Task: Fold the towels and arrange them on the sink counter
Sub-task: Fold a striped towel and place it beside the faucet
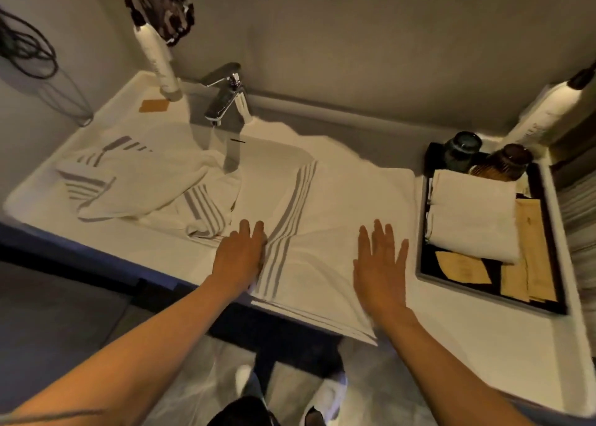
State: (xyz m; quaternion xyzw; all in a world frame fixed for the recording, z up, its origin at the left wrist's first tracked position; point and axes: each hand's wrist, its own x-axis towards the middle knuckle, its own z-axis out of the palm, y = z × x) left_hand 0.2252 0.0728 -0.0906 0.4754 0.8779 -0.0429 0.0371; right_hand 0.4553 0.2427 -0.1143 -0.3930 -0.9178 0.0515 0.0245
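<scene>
A white towel with grey stripes (325,206) lies spread flat over the sink and the white sink counter (483,325), its near edge hanging a little over the front. My left hand (240,251) presses flat on its striped left border. My right hand (380,264) lies flat, fingers spread, on its right half. A second striped white towel (135,183) lies crumpled on the counter to the left, partly under the flat one. Two folded white towels (471,216) are stacked in a dark tray (558,296) at the right.
A chrome faucet (225,96) stands behind the towels, with a white pump bottle (158,57) to its left. The tray also holds two dark jars (483,154) and tan paper packets (529,251). Another white bottle (548,109) leans at the far right. A coiled cable (25,48) hangs on the left wall.
</scene>
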